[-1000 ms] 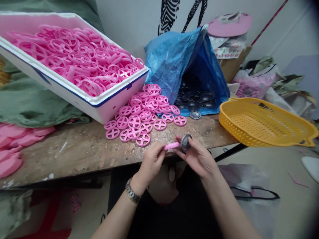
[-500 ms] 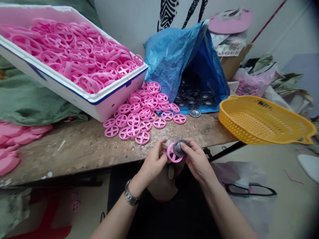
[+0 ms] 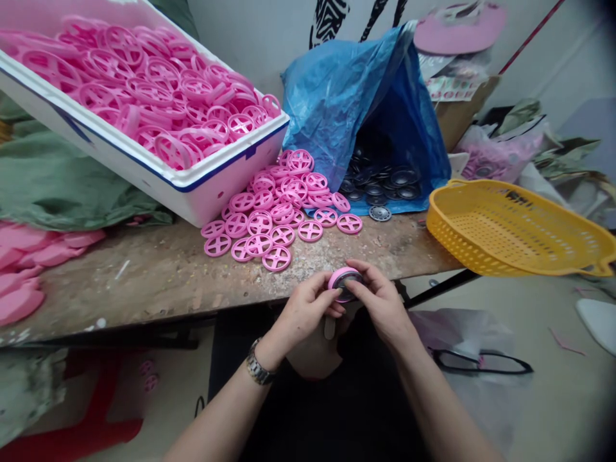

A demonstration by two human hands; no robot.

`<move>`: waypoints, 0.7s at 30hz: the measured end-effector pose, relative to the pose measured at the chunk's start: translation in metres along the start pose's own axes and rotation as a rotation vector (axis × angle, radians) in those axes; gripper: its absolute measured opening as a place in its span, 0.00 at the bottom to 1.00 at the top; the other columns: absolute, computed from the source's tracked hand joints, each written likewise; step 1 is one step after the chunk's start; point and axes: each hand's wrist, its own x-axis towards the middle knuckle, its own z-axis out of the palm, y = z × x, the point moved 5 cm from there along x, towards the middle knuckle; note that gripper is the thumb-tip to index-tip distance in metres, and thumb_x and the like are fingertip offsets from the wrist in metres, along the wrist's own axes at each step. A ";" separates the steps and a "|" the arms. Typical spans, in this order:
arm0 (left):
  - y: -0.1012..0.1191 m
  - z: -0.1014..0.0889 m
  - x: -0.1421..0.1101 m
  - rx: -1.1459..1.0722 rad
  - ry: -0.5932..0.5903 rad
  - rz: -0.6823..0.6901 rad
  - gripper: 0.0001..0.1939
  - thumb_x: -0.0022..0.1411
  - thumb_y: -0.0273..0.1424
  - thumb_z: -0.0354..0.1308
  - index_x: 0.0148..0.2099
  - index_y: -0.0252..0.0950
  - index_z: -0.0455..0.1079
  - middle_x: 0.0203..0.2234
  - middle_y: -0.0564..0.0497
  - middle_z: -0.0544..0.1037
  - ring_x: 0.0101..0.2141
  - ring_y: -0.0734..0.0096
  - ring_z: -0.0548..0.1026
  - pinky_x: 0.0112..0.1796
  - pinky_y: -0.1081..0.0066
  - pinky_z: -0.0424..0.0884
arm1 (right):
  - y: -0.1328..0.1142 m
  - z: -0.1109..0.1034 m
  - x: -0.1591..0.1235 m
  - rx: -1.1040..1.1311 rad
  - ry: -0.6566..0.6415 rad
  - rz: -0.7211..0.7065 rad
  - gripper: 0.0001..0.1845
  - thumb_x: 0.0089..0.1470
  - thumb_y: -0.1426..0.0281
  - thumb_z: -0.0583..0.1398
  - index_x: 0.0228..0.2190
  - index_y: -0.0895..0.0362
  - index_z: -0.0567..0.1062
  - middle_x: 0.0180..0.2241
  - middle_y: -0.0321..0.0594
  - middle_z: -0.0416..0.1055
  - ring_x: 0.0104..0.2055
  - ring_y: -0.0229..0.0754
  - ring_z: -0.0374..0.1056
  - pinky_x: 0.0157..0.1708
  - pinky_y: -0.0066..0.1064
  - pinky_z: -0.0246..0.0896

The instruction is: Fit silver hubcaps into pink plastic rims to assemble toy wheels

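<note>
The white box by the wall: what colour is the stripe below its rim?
Dark blue, seen best in the head view.

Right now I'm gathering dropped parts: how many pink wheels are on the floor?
2: one pink wheel and another just nearer, right of the red plastic. The table may hide more.

Centre: dark disc (image 3: pixel 345 280) partly hidden by left hand (image 3: pixel 307 309) and right hand (image 3: pixel 385 309). 10 o'clock: white box (image 3: pixel 219 199) cut off by left edge. 12 o'clock: zebra-print shape (image 3: pixel 330 20) cut by top edge. 2 o'clock: label (image 3: pixel 451 90) lettering too blurred to read.
</note>
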 end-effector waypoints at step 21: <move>0.021 0.022 -0.003 0.673 0.003 0.438 0.14 0.73 0.37 0.45 0.42 0.37 0.69 0.31 0.50 0.75 0.33 0.68 0.74 0.36 0.70 0.70 | 0.002 -0.022 -0.014 -0.164 0.005 -0.078 0.07 0.48 0.62 0.68 0.30 0.52 0.80 0.28 0.34 0.75 0.32 0.41 0.68 0.36 0.32 0.63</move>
